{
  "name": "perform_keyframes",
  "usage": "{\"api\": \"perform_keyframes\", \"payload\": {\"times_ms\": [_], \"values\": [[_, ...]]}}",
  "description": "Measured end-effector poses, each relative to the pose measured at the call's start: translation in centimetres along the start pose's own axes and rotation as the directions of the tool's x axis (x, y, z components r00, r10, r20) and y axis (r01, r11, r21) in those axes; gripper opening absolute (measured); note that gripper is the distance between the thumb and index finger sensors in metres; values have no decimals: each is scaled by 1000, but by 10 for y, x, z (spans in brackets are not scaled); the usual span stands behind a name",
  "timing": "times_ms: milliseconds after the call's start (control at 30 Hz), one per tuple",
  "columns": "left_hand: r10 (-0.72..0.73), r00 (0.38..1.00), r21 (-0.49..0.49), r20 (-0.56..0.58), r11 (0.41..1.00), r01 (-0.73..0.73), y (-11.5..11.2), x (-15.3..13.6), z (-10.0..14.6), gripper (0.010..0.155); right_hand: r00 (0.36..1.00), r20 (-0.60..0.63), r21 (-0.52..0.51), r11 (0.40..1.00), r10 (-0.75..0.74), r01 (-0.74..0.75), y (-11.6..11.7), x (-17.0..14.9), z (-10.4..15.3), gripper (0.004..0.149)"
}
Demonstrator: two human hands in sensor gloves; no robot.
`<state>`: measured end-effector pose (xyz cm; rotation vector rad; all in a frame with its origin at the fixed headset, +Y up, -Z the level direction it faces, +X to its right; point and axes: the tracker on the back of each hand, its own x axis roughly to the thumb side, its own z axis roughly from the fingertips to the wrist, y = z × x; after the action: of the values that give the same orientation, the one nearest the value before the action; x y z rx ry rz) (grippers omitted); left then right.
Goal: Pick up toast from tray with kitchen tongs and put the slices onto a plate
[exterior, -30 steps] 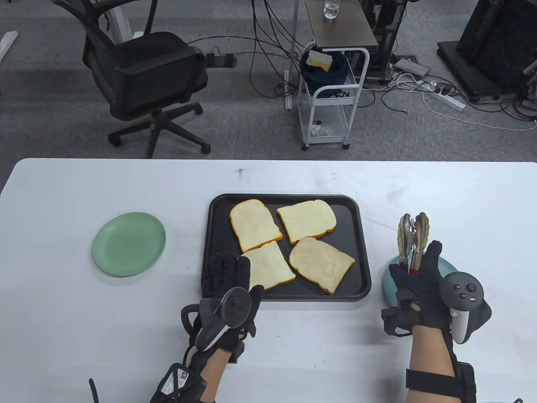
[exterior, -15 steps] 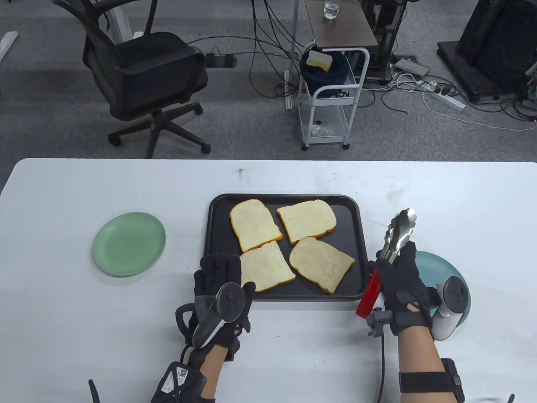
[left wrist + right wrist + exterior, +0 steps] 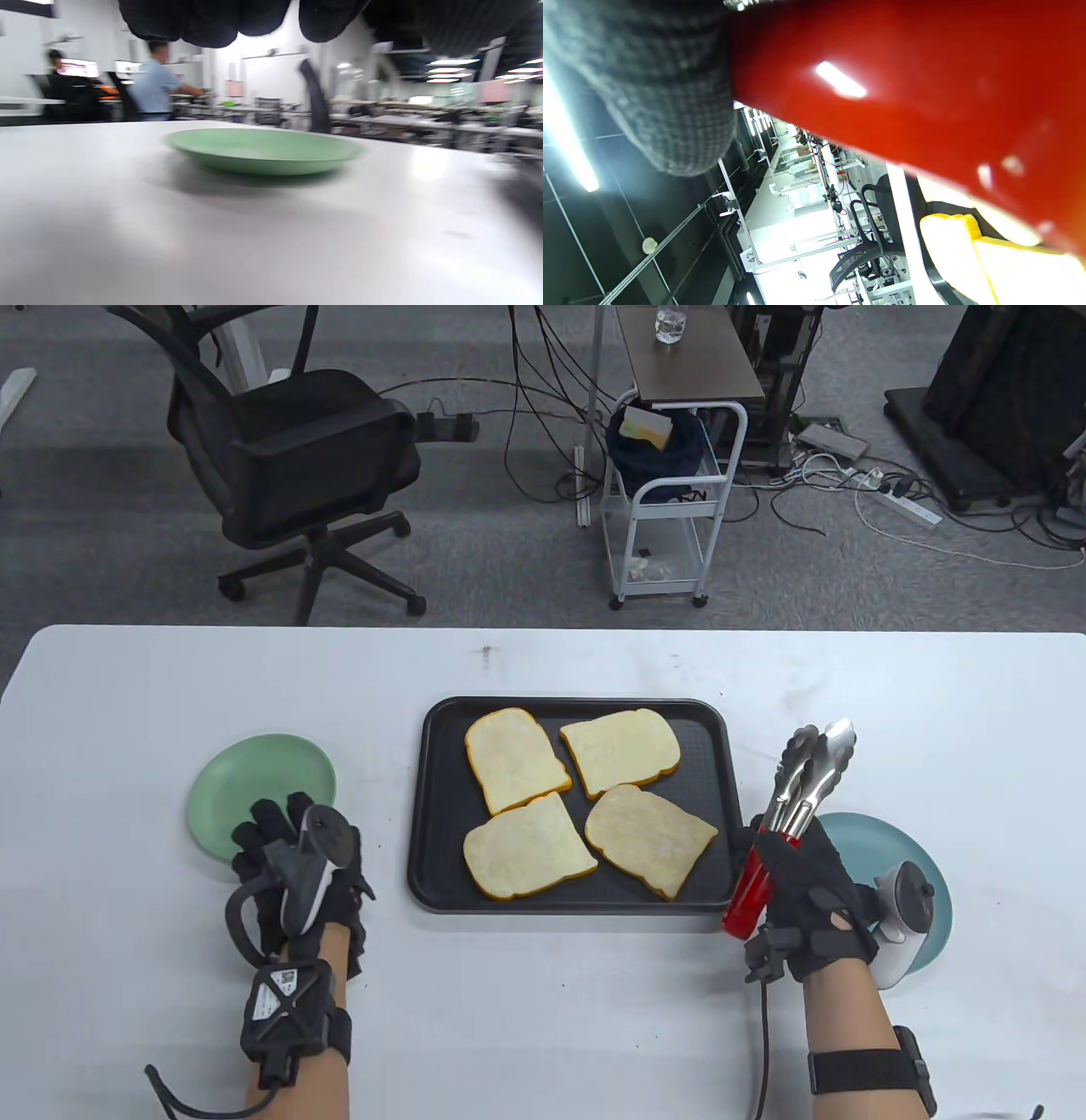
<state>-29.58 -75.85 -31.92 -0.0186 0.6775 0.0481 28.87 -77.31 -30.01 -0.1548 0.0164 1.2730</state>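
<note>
- Four toast slices (image 3: pixel 585 802) lying flat in the black tray (image 3: pixel 734 780) on the white table (image 3: pixel 543 1027), table view; all left of the right hand (image 3: pixel 810 895), none lifted.
- Right hand curled around the red handle of the kitchen tongs (image 3: pixel 797 806), metal tips nearly together and pointing up and away, just right of the tray's edge.
- Blue plate (image 3: pixel 882 840) partly under that hand.
- Left hand (image 3: pixel 293 861) over the near right rim of the green plate (image 3: pixel 246 789), well left of the tray; fingers hidden under the tracker, so cannot tell whether spread or curled; nothing seen held.
- Left wrist view: dark fingertips (image 3: pixel 212 21) along the top edge, green plate (image 3: pixel 263 150) ahead on the table, blurred.
- Right wrist view: red tongs handle (image 3: pixel 903 84) filling the frame beside a gloved finger (image 3: pixel 653 84); yellow-crusted toast (image 3: pixel 967 250) below.
</note>
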Motion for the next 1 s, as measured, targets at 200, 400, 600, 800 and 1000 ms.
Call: {"api": "perform_keyframes", "payload": {"times_ms": [200, 400, 600, 800, 1000], "values": [[28, 975, -61, -222, 997, -43, -18, -48, -52, 81, 999, -26, 35, 999, -41, 42, 0, -2, -4, 104], [115, 939, -61, -323, 988, -142, -31, -65, -80, 81, 1000, -23, 22, 1000, -16, 16, -2, 0, -3, 107], [137, 930, -49, -342, 985, -164, -32, -69, -94, 76, 1000, 2, 38, 999, 21, -21, -2, 6, 0, 104], [358, 837, -82, -415, 901, -426, -33, -83, -94, 80, 998, 1, 36, 998, 55, -55, -2, 5, 1, 104], [758, 456, -124, -466, 455, -882, -30, -96, -84, 57, 999, -3, 58, 998, 39, -39, 2, 6, 1, 111]]}}
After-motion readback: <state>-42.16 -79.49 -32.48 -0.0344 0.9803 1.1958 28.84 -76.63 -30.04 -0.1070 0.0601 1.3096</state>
